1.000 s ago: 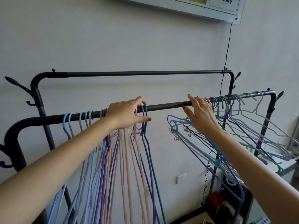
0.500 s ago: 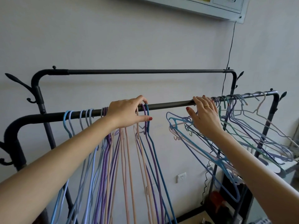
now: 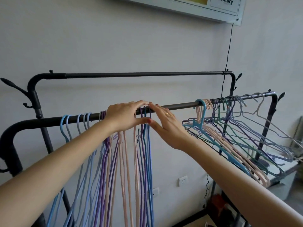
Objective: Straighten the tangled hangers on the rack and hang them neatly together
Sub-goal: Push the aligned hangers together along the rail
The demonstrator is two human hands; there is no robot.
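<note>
A black front rail [image 3: 177,106] carries two bunches of thin coloured hangers. The tidy hangers [image 3: 124,161], blue, purple and pink, hang straight down on the left half. The tangled hangers [image 3: 229,136] splay out sideways on the right half, hooks crowded near the rail's right bend. My left hand [image 3: 124,116] is curled over the rail, fingers on top and thumb beneath, closed around hooks of the tidy bunch. My right hand [image 3: 167,123] lies beside it with straight fingers, its index finger and thumb touching the rightmost blue hook of that bunch.
A second, higher rail [image 3: 144,74] runs behind, close to the white wall. Coat hooks [image 3: 14,86] stick out at the rack's left end. A black cable [image 3: 227,59] drops down the wall from a sign [image 3: 213,7]. Wall sockets [image 3: 182,180] sit low.
My right hand has left the tangled bunch and slid left along the rail until it meets my left hand. The left hand has stayed on the tidy hooks.
</note>
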